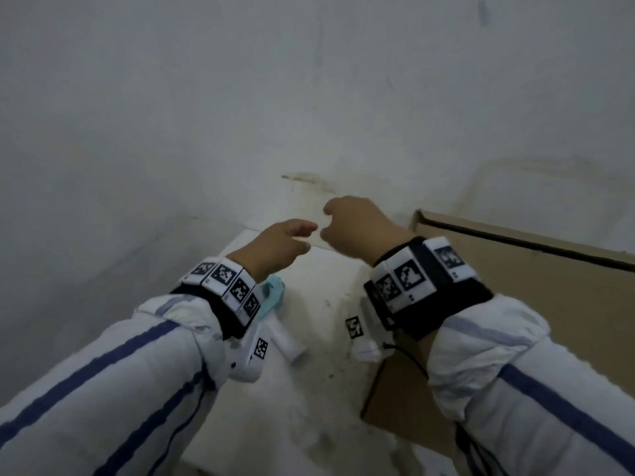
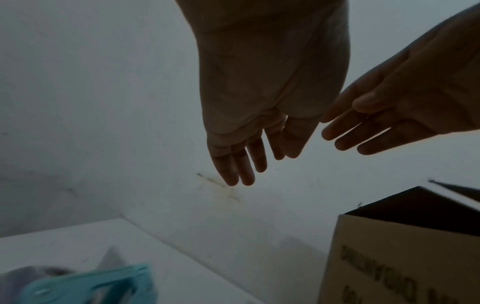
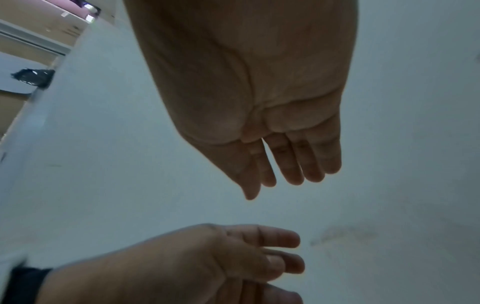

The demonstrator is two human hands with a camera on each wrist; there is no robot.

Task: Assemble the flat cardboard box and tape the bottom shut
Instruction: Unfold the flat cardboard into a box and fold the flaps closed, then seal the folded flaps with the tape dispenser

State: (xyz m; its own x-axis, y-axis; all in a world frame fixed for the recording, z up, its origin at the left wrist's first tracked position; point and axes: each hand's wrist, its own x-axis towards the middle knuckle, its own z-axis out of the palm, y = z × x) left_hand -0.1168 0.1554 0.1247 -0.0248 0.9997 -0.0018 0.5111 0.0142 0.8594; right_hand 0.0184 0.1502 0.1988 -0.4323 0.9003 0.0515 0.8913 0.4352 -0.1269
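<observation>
Overhead, left hand (image 1: 278, 243) and right hand (image 1: 357, 225) hover close together; each grip loose, empty.

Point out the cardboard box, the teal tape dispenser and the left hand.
Cardboard box (image 1: 536, 286), head view, on its brown top panel.
Tape dispenser (image 1: 273, 297), head view, on its teal body.
Left hand (image 1: 275, 247), head view, on its back.

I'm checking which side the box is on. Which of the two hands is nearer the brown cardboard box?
The right hand is nearer: the brown cardboard box stands just beyond its wrist. The left hand hovers farther off, above the teal-and-white tape dispenser.
</observation>
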